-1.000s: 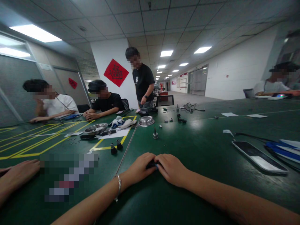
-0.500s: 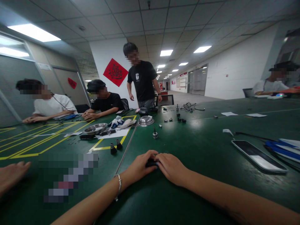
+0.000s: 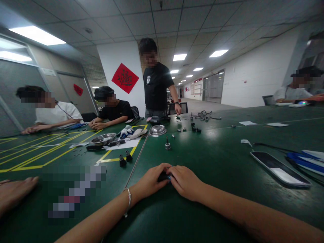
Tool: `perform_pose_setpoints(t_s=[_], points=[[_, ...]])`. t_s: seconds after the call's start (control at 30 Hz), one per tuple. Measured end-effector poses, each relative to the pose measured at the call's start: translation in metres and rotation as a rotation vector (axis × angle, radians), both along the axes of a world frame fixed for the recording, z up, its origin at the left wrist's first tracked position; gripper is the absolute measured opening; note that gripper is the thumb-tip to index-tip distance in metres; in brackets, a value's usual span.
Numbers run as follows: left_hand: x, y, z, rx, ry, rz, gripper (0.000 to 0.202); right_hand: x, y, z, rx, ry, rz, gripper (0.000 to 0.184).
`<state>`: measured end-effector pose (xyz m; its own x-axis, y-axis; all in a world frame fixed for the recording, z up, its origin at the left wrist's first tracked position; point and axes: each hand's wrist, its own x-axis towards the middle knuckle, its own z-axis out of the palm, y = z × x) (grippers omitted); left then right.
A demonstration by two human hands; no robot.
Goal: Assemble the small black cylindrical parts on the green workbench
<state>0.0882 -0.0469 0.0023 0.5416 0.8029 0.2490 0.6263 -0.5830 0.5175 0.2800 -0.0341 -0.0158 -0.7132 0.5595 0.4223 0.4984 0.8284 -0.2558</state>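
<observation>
Both my hands meet at the near middle of the green table point(image 3: 217, 209), fingertips together. My left hand point(image 3: 152, 179), with a bracelet at its wrist, curls around a small dark object point(image 3: 164, 177). My right hand point(image 3: 186, 182) closes over the same object from the other side. Fingers cover most of it, so its kind does not show; a bluish bit is visible near the right fingertips. Beyond the hands, a small metal part with a dark stem point(image 3: 167, 145) stands upright. Two black parts with metal necks point(image 3: 125, 158) stand to the left of it.
A phone point(image 3: 279, 168) and blue-white items point(image 3: 307, 160) lie at right. Farther back are a metal bowl point(image 3: 103, 138), gloves point(image 3: 126, 132), a metal dish point(image 3: 157, 130), small dark fittings and cables. Another person's hand point(image 3: 19, 194) rests at left; several people are around the table.
The standing person has shifted right and reaches an arm toward the table. The other person's hand at left has slid slightly inward. My hands have barely moved.
</observation>
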Motion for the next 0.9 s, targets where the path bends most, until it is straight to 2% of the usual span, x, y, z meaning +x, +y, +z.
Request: perform_pose_setpoints(t_s=[0.57,0.9], points=[[-0.0012,-0.0008,-0.0012,0.023,0.049,-0.017,0.046,0.0001,-0.0002,0.0005,-0.031,0.002,0.013,0.022],[0.0003,-0.0026,0.0021,0.005,0.044,-0.018,0.045,0.0007,-0.0041,0.0064,-0.046,-0.017,0.007,0.022]])
